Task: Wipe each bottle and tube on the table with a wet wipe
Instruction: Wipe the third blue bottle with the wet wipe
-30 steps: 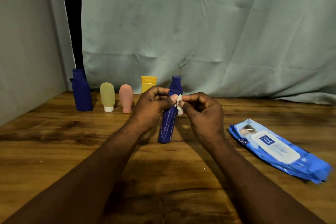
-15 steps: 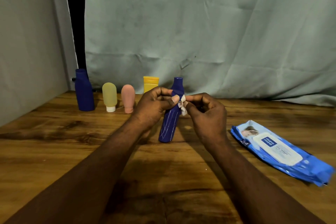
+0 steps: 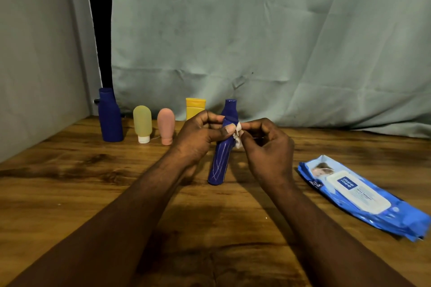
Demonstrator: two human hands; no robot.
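Both forearms reach in from the near edge and meet mid-table (image 3: 70, 193). Wrists are raised and the hands are level with each other.

Left hand (image 3: 198, 140): fingers curled, thumb laid across the front of the bottle (image 3: 219, 165) just under its neck. It grips the bottle's upper part. Can't tell how far the fingers wrap round the back.

Right hand (image 3: 268, 149): knuckles up, fingers curled in, thumb and forefinger pinching a small bunched wipe (image 3: 238, 138). The wipe touches the bottle's right side, right next to the left thumb tip.

The bottle's base is on the table at centre and its top leans right. The cap shows above both hands.

Back row, left of the hands, all upright and apart from each other:
- squat blue bottle (image 3: 110, 116)
- green tube (image 3: 142, 123)
- pink tube (image 3: 166, 126)
- yellow tube (image 3: 195, 108), lower part hidden behind the left hand

The wipes pack (image 3: 363, 198) lies flat on the right, lid closed, well apart from the right hand. A curtain (image 3: 279, 42) hangs behind.
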